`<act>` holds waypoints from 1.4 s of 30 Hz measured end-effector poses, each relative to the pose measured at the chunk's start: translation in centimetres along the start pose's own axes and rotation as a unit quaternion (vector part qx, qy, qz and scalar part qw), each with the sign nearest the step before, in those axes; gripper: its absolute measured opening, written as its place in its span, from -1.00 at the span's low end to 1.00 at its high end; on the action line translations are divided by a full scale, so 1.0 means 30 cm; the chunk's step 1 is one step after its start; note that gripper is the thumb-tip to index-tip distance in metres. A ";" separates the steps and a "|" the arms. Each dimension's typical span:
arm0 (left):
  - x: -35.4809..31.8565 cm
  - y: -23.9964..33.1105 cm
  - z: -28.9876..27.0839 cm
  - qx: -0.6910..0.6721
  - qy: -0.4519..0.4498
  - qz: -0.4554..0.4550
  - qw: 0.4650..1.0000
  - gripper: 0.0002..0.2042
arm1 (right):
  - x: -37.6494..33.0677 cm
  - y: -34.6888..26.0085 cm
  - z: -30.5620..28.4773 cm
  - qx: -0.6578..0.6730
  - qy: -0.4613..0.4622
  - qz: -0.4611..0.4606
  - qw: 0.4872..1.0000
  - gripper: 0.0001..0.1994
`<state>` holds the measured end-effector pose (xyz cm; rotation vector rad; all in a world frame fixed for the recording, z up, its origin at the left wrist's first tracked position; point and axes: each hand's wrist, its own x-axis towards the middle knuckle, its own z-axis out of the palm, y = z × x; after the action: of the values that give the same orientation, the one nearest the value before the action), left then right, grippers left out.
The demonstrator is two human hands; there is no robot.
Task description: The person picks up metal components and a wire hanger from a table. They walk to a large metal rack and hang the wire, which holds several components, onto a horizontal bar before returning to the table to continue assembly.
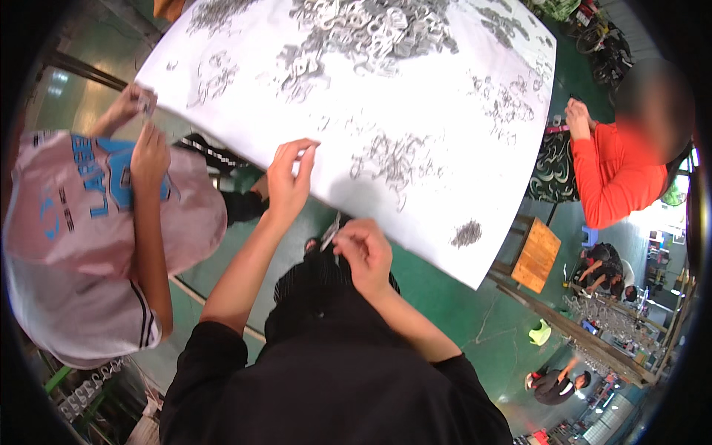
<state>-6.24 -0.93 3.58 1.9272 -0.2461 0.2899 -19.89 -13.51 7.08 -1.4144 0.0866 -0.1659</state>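
My left hand [291,178] is raised over the near edge of the white tabletop [297,111]. Its thumb and forefinger are pinched together at the tips, and whatever is between them is too small to name. Lower and to the right, my right hand [367,256] is closed on a small shiny metal piece [330,234] just off the table's edge, in front of my body. The nearest loose parts are small dark curved wire pieces [389,159], scattered on the table beyond my hands.
A heap of grey hook-shaped metal pieces [386,30] covers the table's far middle. A small dark pile [466,233] lies near the right corner. One person [111,222] works at my left, another in red [619,174] at the right. A wooden stool [537,254] stands beyond the right edge.
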 end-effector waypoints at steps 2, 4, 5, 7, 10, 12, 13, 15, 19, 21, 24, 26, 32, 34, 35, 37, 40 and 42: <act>0.205 -0.041 0.132 0.016 -0.015 0.040 0.999 -0.89 | 0.024 0.026 -0.043 -0.047 -0.022 -0.021 0.998 -0.95; 0.416 -0.132 0.301 0.062 -0.034 0.072 0.995 -0.85 | 0.065 0.036 -0.090 -0.105 -0.042 -0.042 0.993 -0.94; 0.510 -0.185 0.385 0.103 -0.031 0.099 0.989 -0.81 | 0.085 0.036 -0.106 -0.123 -0.053 -0.050 0.990 -0.93; 0.672 -0.217 0.496 0.144 -0.048 0.091 0.984 -0.63 | 0.124 0.018 -0.125 -0.155 -0.072 -0.066 0.983 -0.88; 0.842 -0.201 0.642 0.309 -0.067 0.135 0.939 -0.42 | 0.143 0.039 -0.164 -0.122 -0.105 -0.046 0.986 -0.85; 0.912 -0.204 0.700 0.336 -0.107 0.134 0.926 -0.35 | 0.153 0.047 -0.174 -0.117 -0.110 -0.048 0.986 -0.84; 0.935 -0.206 0.729 0.348 -0.128 0.132 0.919 -0.32 | 0.158 0.051 -0.178 -0.125 -0.110 -0.048 0.985 -0.83; 0.938 -0.229 0.770 0.388 -0.151 0.125 0.901 -0.33 | 0.152 0.061 -0.182 -0.114 -0.111 -0.026 0.987 -0.83; 0.811 -0.262 0.773 0.384 -0.180 0.202 0.883 -0.42 | 0.160 0.071 -0.182 -0.109 -0.108 -0.034 0.988 -0.84; 0.722 -0.279 0.742 0.382 -0.213 0.255 0.862 -0.42 | 0.158 0.077 -0.172 -0.105 -0.106 -0.039 0.988 -0.84; 0.626 -0.216 0.681 0.340 -0.286 0.254 0.859 -0.49 | 0.153 0.065 -0.158 -0.094 -0.109 -0.034 0.989 -0.84; 0.556 -0.201 0.638 0.294 -0.322 0.247 0.866 -0.49 | 0.143 0.059 -0.151 -0.085 -0.111 -0.032 0.990 -0.85; 0.321 -0.173 0.509 0.164 -0.283 0.252 0.911 -0.53 | 0.107 0.043 -0.126 -0.075 -0.103 -0.041 0.991 -0.85; 0.200 -0.198 0.487 0.121 -0.286 0.193 0.931 -0.58 | 0.099 0.042 -0.120 -0.078 -0.092 -0.060 0.991 -0.85; 0.160 -0.210 0.472 0.092 -0.304 0.193 0.928 -0.60 | 0.094 0.041 -0.116 -0.079 -0.087 -0.070 0.991 -0.85; 0.119 -0.195 0.439 0.033 -0.339 0.192 0.921 -0.65 | 0.082 0.037 -0.113 -0.080 -0.078 -0.076 0.991 -0.85; 0.164 -0.159 0.474 -0.023 -0.271 0.221 0.937 -0.72 | 0.057 0.031 -0.109 -0.081 -0.071 -0.069 0.992 -0.84; 0.255 -0.136 0.511 0.009 -0.210 0.241 0.947 -0.72 | 0.042 0.033 -0.105 -0.087 -0.071 -0.066 0.991 -0.84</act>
<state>3.57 -13.99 -3.00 1.9113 -1.0086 0.1950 -19.08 -16.64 5.67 -1.6024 -0.1132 -0.1691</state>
